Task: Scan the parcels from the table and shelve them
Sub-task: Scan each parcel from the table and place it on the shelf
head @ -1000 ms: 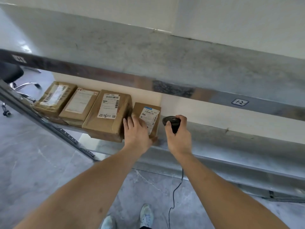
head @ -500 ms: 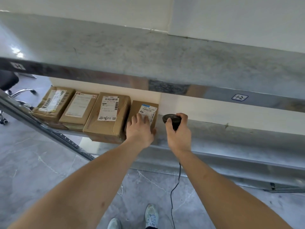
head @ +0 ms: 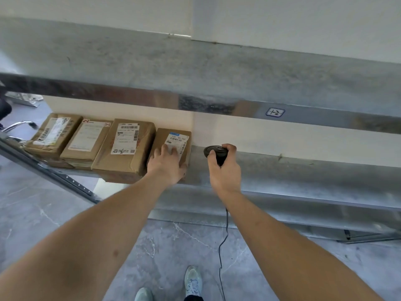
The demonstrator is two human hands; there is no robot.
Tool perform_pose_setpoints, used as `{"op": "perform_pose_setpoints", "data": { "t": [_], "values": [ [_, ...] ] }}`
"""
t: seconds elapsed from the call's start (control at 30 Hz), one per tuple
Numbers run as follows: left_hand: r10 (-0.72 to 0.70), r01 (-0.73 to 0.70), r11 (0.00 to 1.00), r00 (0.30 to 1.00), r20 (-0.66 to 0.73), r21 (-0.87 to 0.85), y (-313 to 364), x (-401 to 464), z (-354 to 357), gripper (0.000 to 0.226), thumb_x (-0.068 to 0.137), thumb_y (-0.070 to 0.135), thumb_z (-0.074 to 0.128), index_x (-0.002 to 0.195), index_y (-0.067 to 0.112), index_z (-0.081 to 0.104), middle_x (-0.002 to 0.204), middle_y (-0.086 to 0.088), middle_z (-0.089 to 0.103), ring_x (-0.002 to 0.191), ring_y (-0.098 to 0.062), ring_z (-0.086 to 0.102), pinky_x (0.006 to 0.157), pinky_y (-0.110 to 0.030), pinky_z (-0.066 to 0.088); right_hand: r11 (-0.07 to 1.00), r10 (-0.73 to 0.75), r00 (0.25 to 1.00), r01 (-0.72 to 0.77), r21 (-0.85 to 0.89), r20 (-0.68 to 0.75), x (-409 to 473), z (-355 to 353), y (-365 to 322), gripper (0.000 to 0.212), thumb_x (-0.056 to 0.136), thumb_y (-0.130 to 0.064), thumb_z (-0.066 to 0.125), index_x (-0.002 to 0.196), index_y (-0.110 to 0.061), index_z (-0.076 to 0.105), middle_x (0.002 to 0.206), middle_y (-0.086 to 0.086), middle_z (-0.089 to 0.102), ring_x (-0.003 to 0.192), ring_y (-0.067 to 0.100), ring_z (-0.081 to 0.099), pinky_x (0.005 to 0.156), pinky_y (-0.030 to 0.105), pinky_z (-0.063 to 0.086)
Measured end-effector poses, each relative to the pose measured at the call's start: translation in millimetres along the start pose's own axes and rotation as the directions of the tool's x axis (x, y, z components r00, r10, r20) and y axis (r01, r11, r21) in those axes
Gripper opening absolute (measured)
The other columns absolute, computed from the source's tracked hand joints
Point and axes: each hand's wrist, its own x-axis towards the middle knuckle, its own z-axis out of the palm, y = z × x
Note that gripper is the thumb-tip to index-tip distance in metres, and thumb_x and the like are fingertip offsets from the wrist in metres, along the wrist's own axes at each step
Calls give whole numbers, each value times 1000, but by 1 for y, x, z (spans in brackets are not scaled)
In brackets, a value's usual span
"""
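A small brown parcel [head: 173, 135] with a white barcode label lies on the lower metal shelf [head: 303, 181], rightmost in a row. My left hand [head: 168, 165] rests flat on top of its near end, fingers spread over the label. To its left sit a larger labelled parcel [head: 125, 146] and two more parcels [head: 86, 140] [head: 52, 133]. My right hand [head: 224, 170] is closed round a black corded scanner [head: 216, 152], held just right of the small parcel with its head toward the shelf.
The upper shelf [head: 217, 68] overhangs, its front rail bearing a tag marked 1-2 [head: 275, 112]. The scanner cable [head: 223, 246] hangs to the grey floor by my shoes [head: 193, 281]. A chair base [head: 17, 127] shows at far left. A slanted shelf upright [head: 65, 179] crosses lower left.
My left hand has slid from the gap beside the big parcel onto the small parcel's top, and that parcel sits further back on the shelf. The right hand stays put with the scanner.
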Motion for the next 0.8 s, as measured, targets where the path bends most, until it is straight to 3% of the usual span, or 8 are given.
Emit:
{"op": "perform_pose_setpoints", "data": {
  "t": [0.2,0.33,0.5,0.63,0.8],
  "values": [
    [140,-137,989,988,-64,47,4,-27,-29,55,102,49,46,145,14,51,152,-14,42,135,-37,47,111,-49,42,997,-14,998,19,77,-57,-20,-10,-16,37,103,-43,57,134,-29,44,88,-13,65,83,17,67,77,32,50],
    [230,-224,972,968,-98,67,10,-52,-50,50,102,45,50,139,13,54,146,-14,47,131,-38,49,106,-49,43,995,-28,991,41,96,-130,-41,-20,-34,35,103,-42,58,133,-28,45,86,-18,61,79,13,63,77,32,47],
    [361,-351,932,923,-131,91,11,-85,-67,50,103,46,54,141,13,52,145,-15,48,134,-38,48,106,-50,44,996,-17,972,38,84,-235,-85,-36,-53,34,104,-45,55,132,-30,43,87,-10,63,84,21,65,77,32,47],
    [501,-487,865,852,-151,121,16,-117,-77,53,102,48,54,145,18,50,141,-11,49,130,-37,51,105,-51,48,995,-27,935,58,77,-352,-132,-57,-61,31,104,-45,55,129,-31,43,88,-12,61,81,15,65,78,34,52],
    [648,-626,761,747,-150,172,34,-169,-81,52,103,47,51,146,19,49,141,-11,48,126,-38,50,99,-49,48,997,4,861,34,64,-508,-199,-89,-60,34,103,-49,54,130,-31,43,98,-3,68,86,23,67,78,41,56]
  ]
}}
